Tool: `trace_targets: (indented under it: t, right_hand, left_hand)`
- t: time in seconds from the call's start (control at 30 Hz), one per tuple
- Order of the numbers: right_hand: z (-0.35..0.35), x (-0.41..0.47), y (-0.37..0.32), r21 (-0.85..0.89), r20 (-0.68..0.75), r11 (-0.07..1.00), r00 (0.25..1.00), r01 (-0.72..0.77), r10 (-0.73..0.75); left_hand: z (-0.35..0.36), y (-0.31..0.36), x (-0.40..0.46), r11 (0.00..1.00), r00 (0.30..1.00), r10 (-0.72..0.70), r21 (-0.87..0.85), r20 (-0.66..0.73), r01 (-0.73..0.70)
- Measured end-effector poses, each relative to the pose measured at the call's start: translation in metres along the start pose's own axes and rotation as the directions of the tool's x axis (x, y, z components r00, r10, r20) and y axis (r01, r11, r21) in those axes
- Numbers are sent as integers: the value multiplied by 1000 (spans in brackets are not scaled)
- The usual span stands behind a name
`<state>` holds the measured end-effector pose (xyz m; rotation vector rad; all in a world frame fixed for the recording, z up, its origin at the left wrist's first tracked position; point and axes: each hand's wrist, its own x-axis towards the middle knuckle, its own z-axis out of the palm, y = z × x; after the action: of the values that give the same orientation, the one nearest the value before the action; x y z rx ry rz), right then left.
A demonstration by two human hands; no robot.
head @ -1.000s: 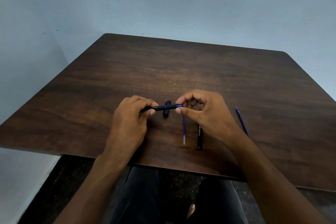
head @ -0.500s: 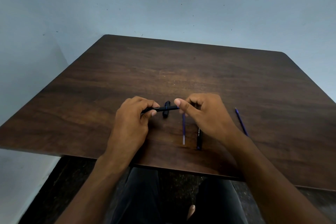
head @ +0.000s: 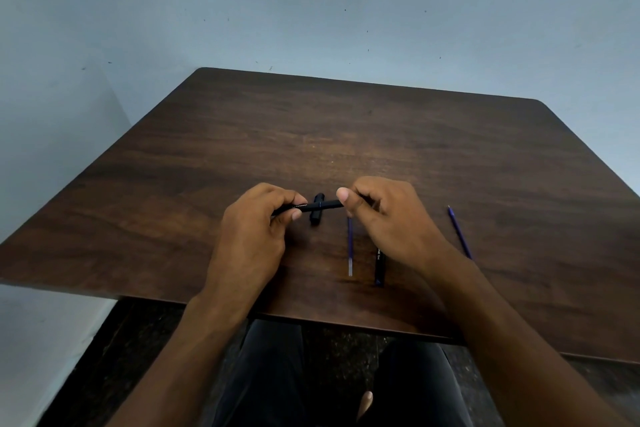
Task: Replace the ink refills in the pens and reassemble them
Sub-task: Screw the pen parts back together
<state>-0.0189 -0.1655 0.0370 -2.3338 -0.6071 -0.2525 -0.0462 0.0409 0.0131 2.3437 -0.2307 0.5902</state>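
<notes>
Both hands hold 1 black pen (head: 317, 206) level above the table (head: 415, 135), crosswise to the person. The left hand (head: 256, 239) has its fingers curled shut round the pen's left end, thumb pressed on the barrel. The right hand (head: 391, 218) pinches the right end between thumb and curled fingers. Under the pen, a short black cap (head: 317, 217) lies on the wood. Just right of it lies a thin refill (head: 349, 250), then a second black pen (head: 379, 269), partly hidden by the right wrist. Another refill (head: 460, 231) lies well apart, to the right of the right hand
</notes>
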Motion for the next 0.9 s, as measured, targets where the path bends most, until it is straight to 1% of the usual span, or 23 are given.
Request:
trace_targets:
  t: [0.17,0.57,0.7,0.8,0.9]
  right_hand:
    - [-3,-1,-1,51,4,998,999,-33,33]
    - [2,0,0,-81,87,997,996,22,-15]
    - [2,2,-3,-69,52,995,996,75,-72]
    - [1,4,-5,-46,21,996,997,80,-79]
    - [2,5,-6,-21,-6,997,997,74,-74]
  left_hand:
    - [-2,-3,1,1000,1000,-4,6,-16,4]
    - [-3,0,1,1000,1000,-10,8,-18,10]
    - [-3,2,-2,1000,998,4,-9,-60,-4]
    - [-4,3,-3,999,996,47,1,-73,-47]
    - [-5,4,-2,999,994,51,11,-93,-50]
